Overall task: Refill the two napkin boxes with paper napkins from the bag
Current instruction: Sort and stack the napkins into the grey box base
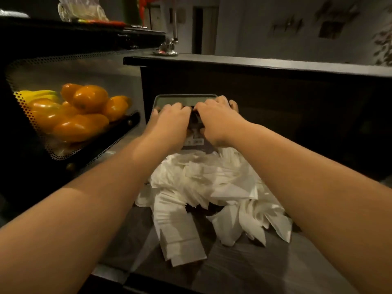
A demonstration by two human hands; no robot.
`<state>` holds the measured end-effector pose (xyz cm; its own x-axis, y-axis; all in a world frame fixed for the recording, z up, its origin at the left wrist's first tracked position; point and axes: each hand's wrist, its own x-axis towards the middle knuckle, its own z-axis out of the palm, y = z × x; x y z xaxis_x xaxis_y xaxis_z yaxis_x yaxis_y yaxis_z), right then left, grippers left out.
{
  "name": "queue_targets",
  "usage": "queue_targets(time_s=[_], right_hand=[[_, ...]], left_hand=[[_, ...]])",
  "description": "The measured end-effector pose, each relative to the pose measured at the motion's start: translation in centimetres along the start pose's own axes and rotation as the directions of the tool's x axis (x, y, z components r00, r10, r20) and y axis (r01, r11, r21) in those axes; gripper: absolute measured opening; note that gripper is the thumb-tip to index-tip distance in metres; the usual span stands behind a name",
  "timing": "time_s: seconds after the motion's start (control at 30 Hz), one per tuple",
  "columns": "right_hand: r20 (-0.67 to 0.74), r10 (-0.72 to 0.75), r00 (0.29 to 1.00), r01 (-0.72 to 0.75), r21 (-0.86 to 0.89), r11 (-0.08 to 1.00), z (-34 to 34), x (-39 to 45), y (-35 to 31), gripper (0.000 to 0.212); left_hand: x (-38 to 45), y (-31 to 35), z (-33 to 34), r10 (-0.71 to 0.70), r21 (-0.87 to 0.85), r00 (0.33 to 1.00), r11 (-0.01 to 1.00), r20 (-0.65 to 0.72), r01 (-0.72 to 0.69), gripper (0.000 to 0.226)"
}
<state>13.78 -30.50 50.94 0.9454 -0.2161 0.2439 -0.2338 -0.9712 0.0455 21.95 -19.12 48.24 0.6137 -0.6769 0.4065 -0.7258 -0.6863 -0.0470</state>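
Note:
A grey napkin box stands at the back of the counter against a dark panel. My left hand and my right hand both lie over its top, fingers curled down at the dark slot between them. A label shows on the box face below my wrists. In front of the box a loose heap of white paper napkins spreads toward me, with a folded stack at its near left. A second box and the bag are out of view.
A black perforated display case with oranges and yellow fruit stands on the left. A raised dark counter ledge runs behind the box, with a metal stand on it. The steel counter edge is near me.

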Motion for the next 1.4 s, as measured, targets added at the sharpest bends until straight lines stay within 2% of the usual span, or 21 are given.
queue_targets(time_s=[0.13,0.3,0.47,0.73,0.87,1.03,1.2,1.4], right_hand=[[0.095,0.035,0.995,-0.034,-0.014,0.999,-2.3,-6.8,2.4,0.038],[0.166,0.062,0.984,-0.056,-0.037,0.998,-3.5,-15.4,4.5,0.019],[0.175,0.106,0.979,-0.090,-0.099,0.991,-3.5,-23.3,5.4,0.029],[0.071,0.122,0.990,-0.113,-0.119,0.986,-3.7,-30.2,5.9,0.033],[0.018,0.074,0.997,-0.071,-0.143,0.987,-4.5,-31.9,5.8,0.031],[0.207,0.005,0.978,0.012,-0.082,0.997,-5.4,-33.8,5.3,0.035],[0.244,-0.064,0.968,0.097,-0.122,0.988,-1.8,-31.9,4.2,0.033],[0.225,-0.080,0.971,0.105,-0.103,0.989,-0.1,-28.2,4.2,0.042]], left_hand=[[-4.1,4.5,-2.4,0.166,-0.018,0.985,0.986,-0.041,-0.167,0.044],[-9.4,10.3,-3.9,0.308,-0.091,0.951,0.948,0.014,-0.305,0.042],[-14.2,14.7,-3.6,0.409,-0.120,0.910,0.903,-0.065,-0.413,0.037],[-18.4,18.3,-4.6,0.462,-0.130,0.875,0.868,-0.144,-0.480,0.039],[-20.0,18.8,-6.2,0.472,-0.107,0.861,0.862,-0.190,-0.496,0.038],[-23.0,18.9,-6.0,0.466,-0.142,0.870,0.862,-0.158,-0.487,0.037],[-23.8,17.3,-3.3,0.415,-0.146,0.909,0.898,-0.032,-0.415,0.041],[-21.6,15.2,-1.5,0.384,-0.159,0.923,0.911,-0.014,-0.381,0.047]])
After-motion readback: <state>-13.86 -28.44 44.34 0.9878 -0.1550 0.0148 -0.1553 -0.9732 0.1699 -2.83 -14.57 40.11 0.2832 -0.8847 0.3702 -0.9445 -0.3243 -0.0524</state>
